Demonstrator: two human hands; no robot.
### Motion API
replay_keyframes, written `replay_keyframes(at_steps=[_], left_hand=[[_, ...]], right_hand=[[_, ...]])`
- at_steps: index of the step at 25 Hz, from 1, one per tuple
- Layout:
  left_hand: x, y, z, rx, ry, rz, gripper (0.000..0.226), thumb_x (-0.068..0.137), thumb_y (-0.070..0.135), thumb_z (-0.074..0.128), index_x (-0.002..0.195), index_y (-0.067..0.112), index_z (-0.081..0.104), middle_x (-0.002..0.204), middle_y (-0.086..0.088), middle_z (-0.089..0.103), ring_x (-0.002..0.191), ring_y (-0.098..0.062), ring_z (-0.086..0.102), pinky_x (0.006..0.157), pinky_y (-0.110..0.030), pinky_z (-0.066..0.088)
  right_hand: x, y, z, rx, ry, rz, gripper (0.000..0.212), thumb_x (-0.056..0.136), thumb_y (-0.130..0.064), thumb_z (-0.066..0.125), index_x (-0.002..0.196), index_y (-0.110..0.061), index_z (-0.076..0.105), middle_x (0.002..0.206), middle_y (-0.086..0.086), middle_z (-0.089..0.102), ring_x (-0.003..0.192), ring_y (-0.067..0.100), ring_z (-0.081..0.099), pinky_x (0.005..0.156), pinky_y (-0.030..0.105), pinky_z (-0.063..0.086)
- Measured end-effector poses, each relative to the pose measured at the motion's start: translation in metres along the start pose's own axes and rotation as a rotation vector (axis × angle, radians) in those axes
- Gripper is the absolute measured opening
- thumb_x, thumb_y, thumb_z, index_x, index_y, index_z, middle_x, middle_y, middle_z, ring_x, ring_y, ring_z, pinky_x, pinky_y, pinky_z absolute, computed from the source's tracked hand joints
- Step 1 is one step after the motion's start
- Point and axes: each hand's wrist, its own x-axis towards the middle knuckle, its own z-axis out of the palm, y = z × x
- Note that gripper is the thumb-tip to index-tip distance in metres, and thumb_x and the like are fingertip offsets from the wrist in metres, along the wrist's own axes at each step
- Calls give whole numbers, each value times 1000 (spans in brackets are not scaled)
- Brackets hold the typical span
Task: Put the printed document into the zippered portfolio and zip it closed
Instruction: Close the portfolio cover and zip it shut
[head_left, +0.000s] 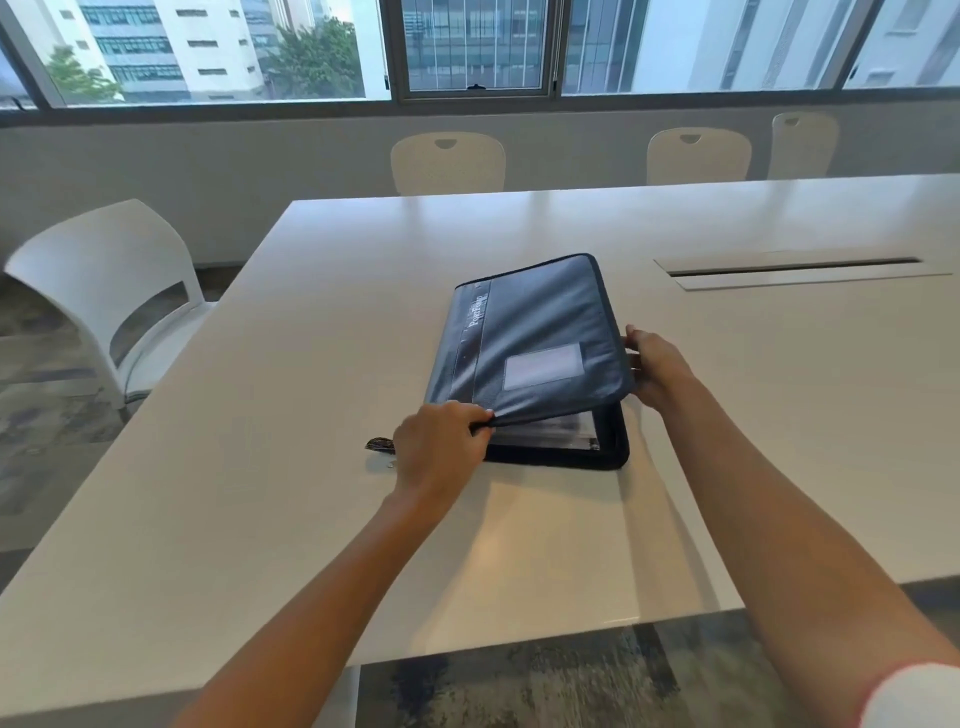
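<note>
A dark blue zippered portfolio (535, 343) lies on the white table (291, 467), its top cover tilted up a little along the near and right sides. My left hand (441, 447) pinches the cover's near left corner. My right hand (657, 369) grips the cover's right edge. Through the gap at the near edge, a sheet in a clear sleeve (550, 434) shows inside; I cannot tell if it is the printed document. A small dark zipper pull or tag (378, 445) sticks out on the table left of my left hand.
A cable slot (789, 267) is set into the table at the right rear. A white chair (104, 296) stands at the left side, and three chair backs (448, 162) line the far edge below the windows.
</note>
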Motion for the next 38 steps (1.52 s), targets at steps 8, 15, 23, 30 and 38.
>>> replay_keyframes(at_steps=[8,15,23,30,38], left_hand=[[-4,11,31,395,0,188,28,99,36,45,104,31,72,78,0,73,71,-25,69,54,-25,31],[-13,0,40,334,3,370,19,61,39,89,64,27,75,59,7,71,44,-13,63,45,-19,41],[-13,-41,8,-25,88,178,8,85,31,70,89,32,77,84,13,76,70,-17,70,63,-29,52],[-23,-92,-16,-121,-103,63,16,91,30,63,97,24,77,95,9,73,88,-14,63,72,-25,42],[-23,-96,-16,-4,-185,174,19,88,27,60,99,25,76,100,9,68,98,-16,57,84,-36,39]], right_hand=[[5,16,-6,-335,112,-185,31,83,-19,72,111,-5,68,107,11,69,94,26,63,81,37,52],[11,39,-4,-744,293,-262,27,81,-24,74,101,-6,73,102,12,72,98,31,65,87,36,52],[-2,47,4,-976,398,-467,34,86,-27,69,105,0,67,113,19,61,104,37,57,82,37,46],[-95,67,64,-804,150,-761,24,86,-31,69,76,-9,70,64,0,63,55,8,54,57,22,42],[-149,131,136,-932,-121,-614,23,83,-36,65,85,-17,78,81,2,74,76,18,66,69,36,55]])
